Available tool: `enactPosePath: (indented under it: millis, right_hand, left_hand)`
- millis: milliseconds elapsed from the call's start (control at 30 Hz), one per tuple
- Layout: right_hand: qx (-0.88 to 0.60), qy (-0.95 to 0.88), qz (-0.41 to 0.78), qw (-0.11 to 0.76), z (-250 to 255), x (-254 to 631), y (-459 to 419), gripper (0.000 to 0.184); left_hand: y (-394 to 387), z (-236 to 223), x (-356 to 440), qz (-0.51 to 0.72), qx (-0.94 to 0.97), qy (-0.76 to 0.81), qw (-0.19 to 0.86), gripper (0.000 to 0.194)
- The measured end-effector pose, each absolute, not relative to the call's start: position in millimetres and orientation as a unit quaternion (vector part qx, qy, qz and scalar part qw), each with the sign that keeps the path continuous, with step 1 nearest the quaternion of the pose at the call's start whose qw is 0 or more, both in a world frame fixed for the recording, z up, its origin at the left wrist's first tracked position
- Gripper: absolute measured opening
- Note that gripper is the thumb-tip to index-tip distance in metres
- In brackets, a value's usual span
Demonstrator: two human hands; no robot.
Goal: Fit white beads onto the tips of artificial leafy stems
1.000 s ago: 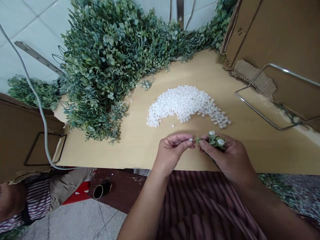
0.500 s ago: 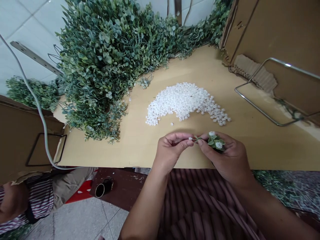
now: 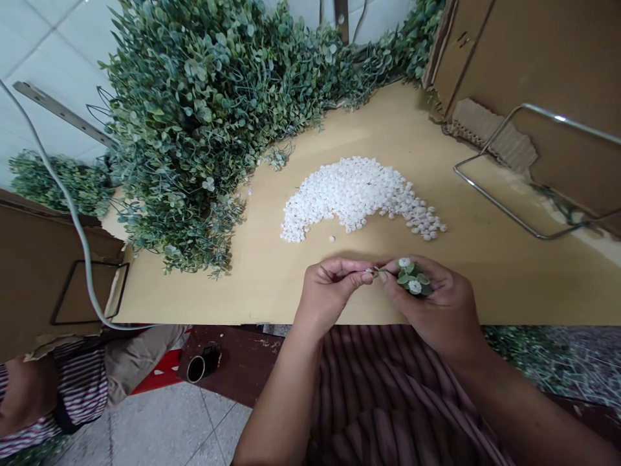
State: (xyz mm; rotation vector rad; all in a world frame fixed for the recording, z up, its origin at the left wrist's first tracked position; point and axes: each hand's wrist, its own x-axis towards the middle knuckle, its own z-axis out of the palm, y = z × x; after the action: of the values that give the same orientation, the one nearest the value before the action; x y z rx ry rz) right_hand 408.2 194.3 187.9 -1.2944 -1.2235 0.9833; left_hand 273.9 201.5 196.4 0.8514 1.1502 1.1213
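Over the front of the cardboard-covered tabletop, my right hand [image 3: 439, 294] is closed around an artificial green sprig [image 3: 412, 275] that bears small white flowers. Its thumb and forefinger pinch a thin stem of the sprig. My left hand [image 3: 334, 285] pinches a small white flower bead [image 3: 369, 271] at the tip of that stem, mostly hidden by the fingertips. Beyond both hands lies a curved heap of white flower beads [image 3: 352, 191]. One loose bead [image 3: 332, 239] rests apart from the heap, nearer to me.
Artificial greenery [image 3: 194, 116] is piled high at the left and back. A cardboard box [image 3: 543, 71] and a bent metal wire frame [image 3: 504, 213] stand at the right. A grey cable [image 3: 82, 239] hangs at the left. Lower left are a dark mug [image 3: 196, 369] and another person's arm [image 3: 29, 391].
My hands have drawn slightly closer together, and the white bead is now more covered by my left fingertips. The sprig has turned and shifted a little left in my right hand.
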Motion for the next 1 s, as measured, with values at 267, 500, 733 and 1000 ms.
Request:
enactPosePath:
  millis: [267,500,733,1000]
  right_hand:
    - [-0.558,-0.504,0.409,0.517,187.1,408.6,195.6,0.015]
    - [-0.531,-0.498,0.438,0.527,185.8,409.2,195.5,0.014]
    - [-0.531,-0.513,0.424,0.524,186.7,408.2,196.1,0.016]
    - [-0.535,-0.5,0.436,0.524,185.6,408.6,196.7,0.018]
  left_hand:
    - [203.4,198.0,275.9,0.476,0.366,0.513,0.613,0.02]
    - [202.7,197.9,275.9,0.481,0.366,0.504,0.617,0.023]
    - [203.4,199.6,274.5,0.475,0.36,0.509,0.621,0.027]
    - [204.7,200.4,273.8,0.468,0.356,0.511,0.627,0.027]
